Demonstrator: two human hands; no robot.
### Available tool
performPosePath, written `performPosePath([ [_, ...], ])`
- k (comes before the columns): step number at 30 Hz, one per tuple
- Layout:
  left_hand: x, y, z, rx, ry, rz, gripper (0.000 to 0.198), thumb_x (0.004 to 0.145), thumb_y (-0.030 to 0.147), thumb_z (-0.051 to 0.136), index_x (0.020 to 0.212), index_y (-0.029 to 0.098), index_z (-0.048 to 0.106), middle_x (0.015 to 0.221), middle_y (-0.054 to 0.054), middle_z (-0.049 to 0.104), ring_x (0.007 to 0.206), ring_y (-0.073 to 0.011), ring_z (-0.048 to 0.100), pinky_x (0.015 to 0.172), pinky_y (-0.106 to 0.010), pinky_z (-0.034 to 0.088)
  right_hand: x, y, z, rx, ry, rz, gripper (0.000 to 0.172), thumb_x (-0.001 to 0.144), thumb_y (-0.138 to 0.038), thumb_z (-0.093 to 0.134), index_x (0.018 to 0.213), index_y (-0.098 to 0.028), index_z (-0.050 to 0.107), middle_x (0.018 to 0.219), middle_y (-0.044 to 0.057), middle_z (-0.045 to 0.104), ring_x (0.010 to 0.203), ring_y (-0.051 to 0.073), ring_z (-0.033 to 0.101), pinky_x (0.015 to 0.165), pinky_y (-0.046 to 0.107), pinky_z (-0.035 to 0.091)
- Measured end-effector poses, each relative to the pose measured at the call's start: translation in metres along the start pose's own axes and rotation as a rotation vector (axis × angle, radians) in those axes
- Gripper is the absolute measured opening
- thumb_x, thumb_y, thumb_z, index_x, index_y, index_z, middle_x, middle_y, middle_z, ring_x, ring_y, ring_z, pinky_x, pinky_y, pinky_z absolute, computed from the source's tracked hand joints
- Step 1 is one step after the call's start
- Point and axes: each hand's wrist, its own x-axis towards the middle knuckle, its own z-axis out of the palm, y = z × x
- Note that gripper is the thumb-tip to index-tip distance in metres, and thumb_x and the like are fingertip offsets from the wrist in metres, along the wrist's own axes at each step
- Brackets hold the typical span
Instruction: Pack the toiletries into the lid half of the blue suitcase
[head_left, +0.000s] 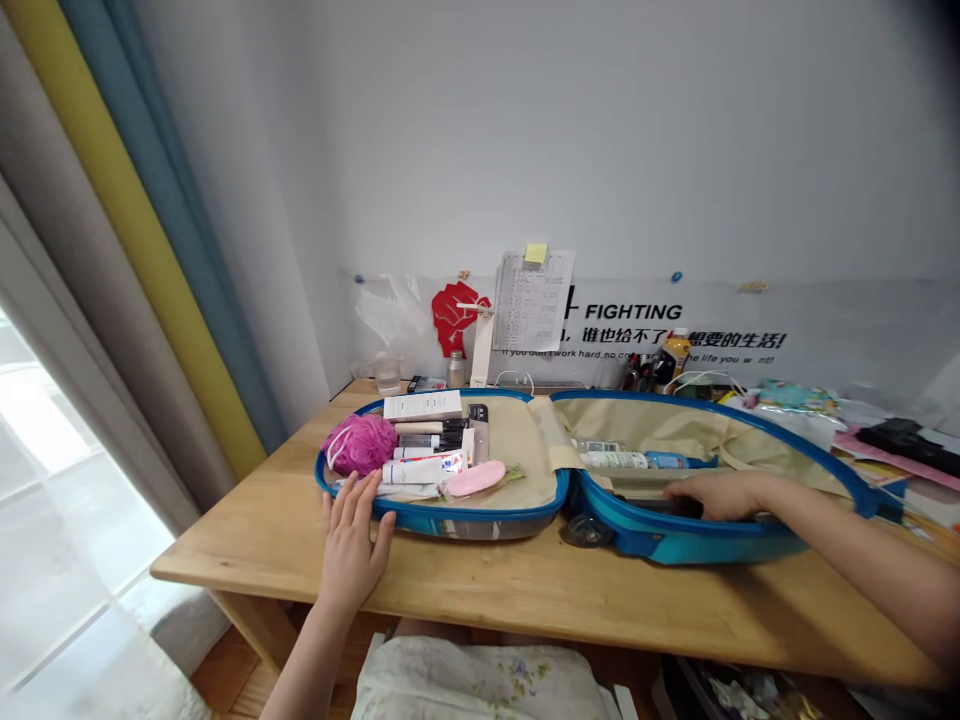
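Note:
An opened blue suitcase [652, 530] lies on a wooden table. Its left half holds a purple mesh ball [362, 445], a white box [422, 405], several tubes and a pink oval item [476, 478]. My left hand [355, 535] rests on the front-left rim, fingers apart and holding nothing. Inside the right half, my right hand [724, 496] reaches down by a dark object [660, 506]; its fingertips are partly hidden, so the grip is unclear. Behind it lie a white bottle [615, 460] and a blue tube [675, 460].
Along the wall stand a clear cup [388, 376], a small bottle [456, 369], a white lamp [481, 348] and an orange-labelled bottle [675, 352]. Papers and bags crowd the right end. Curtains [150, 200] hang at left.

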Motion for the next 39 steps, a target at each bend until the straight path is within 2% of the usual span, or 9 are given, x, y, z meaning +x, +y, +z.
performPosePath([
  [4, 0.000, 0.000, 0.001, 0.000, 0.003, -0.003, 0.049, 0.095, 0.034, 0.039, 0.142, 0.020, 0.038, 0.134, -0.014, 0.055, 0.134, -0.0304, 0.040, 0.114, -0.054, 0.019, 0.005, 0.003, -0.024, 0.040, -0.037, 0.016, 0.038, 0.077, -0.045, 0.058, 0.108, -0.024, 0.069, 0.102, 0.013, 0.070, 0.094, 0.022, 0.067, 0.087, 0.033, 0.050],
  [8, 0.001, 0.001, 0.001, -0.015, -0.003, -0.018, 0.050, 0.095, 0.034, 0.040, 0.144, 0.021, 0.037, 0.136, -0.014, 0.054, 0.135, -0.0300, 0.039, 0.115, -0.054, 0.018, 0.013, -0.002, -0.062, 0.099, -0.303, 0.011, 0.047, 0.075, -0.044, 0.062, 0.116, -0.023, 0.064, 0.103, 0.012, 0.071, 0.089, 0.020, 0.068, 0.084, 0.030, 0.050],
  [12, 0.001, 0.001, 0.002, -0.038, 0.013, -0.038, 0.053, 0.095, 0.034, 0.040, 0.147, 0.022, 0.031, 0.137, -0.014, 0.053, 0.136, -0.0290, 0.039, 0.115, -0.053, 0.019, 0.022, -0.062, -0.075, 0.210, -0.354, -0.094, 0.057, 0.075, -0.053, 0.062, 0.124, -0.024, 0.055, 0.119, 0.009, 0.068, 0.100, 0.023, 0.067, 0.087, 0.031, 0.052],
  [19, 0.005, 0.008, 0.000, -0.065, 0.091, -0.020, 0.076, 0.093, 0.045, 0.047, 0.153, 0.018, 0.010, 0.151, -0.021, 0.034, 0.142, -0.0313, 0.030, 0.115, -0.057, 0.017, 0.030, -0.214, 0.003, 0.213, -0.370, -0.499, 0.049, 0.076, -0.035, 0.063, 0.123, -0.023, 0.056, 0.118, 0.005, 0.067, 0.102, 0.021, 0.065, 0.089, 0.030, 0.050],
  [24, 0.029, 0.018, -0.009, 0.020, 0.119, 0.107, 0.085, 0.087, 0.058, 0.051, 0.152, 0.017, 0.015, 0.152, -0.021, 0.033, 0.143, -0.0337, 0.026, 0.116, -0.056, 0.012, 0.044, -0.264, 0.051, 0.234, -0.321, -0.647, 0.056, 0.069, -0.036, 0.072, 0.122, -0.021, 0.060, 0.125, 0.008, 0.063, 0.109, 0.026, 0.062, 0.094, 0.035, 0.049],
  [28, 0.048, 0.017, -0.010, 0.080, 0.007, 0.239, 0.090, 0.083, 0.065, 0.053, 0.151, 0.016, 0.021, 0.144, -0.019, 0.047, 0.138, -0.0343, 0.036, 0.116, -0.054, 0.010, 0.050, -0.273, 0.072, 0.352, -0.324, -0.650, 0.070, 0.065, -0.045, 0.076, 0.130, -0.033, 0.052, 0.120, -0.002, 0.066, 0.103, 0.023, 0.065, 0.091, 0.035, 0.050],
  [33, 0.056, 0.013, -0.008, 0.048, -0.176, 0.292, 0.084, 0.084, 0.063, 0.051, 0.149, 0.015, 0.028, 0.138, -0.017, 0.054, 0.131, -0.0321, 0.047, 0.115, -0.051, 0.018, 0.050, -0.268, 0.087, 0.562, -0.405, -0.595, 0.080, 0.069, -0.041, 0.074, 0.141, -0.033, 0.040, 0.114, 0.002, 0.068, 0.100, 0.023, 0.066, 0.085, 0.034, 0.053],
  [36, 0.057, 0.015, -0.011, 0.039, -0.255, 0.254, 0.076, 0.084, 0.061, 0.052, 0.144, 0.016, 0.038, 0.132, -0.015, 0.060, 0.122, -0.0312, 0.054, 0.110, -0.051, 0.028, 0.054, -0.257, 0.078, 0.596, -0.433, -0.543, 0.075, 0.075, -0.038, 0.071, 0.142, -0.025, 0.040, 0.114, 0.005, 0.069, 0.099, 0.020, 0.067, 0.082, 0.030, 0.054],
  [39, 0.059, 0.016, -0.016, 0.028, -0.280, 0.226, 0.067, 0.084, 0.059, 0.053, 0.138, 0.019, 0.048, 0.128, -0.013, 0.062, 0.117, -0.0302, 0.057, 0.105, -0.049, 0.034, 0.067, -0.225, 0.050, 0.458, -0.288, -0.439, 0.049, 0.083, -0.036, 0.063, 0.130, -0.025, 0.053, 0.118, 0.005, 0.068, 0.098, 0.016, 0.066, 0.084, 0.027, 0.052],
])
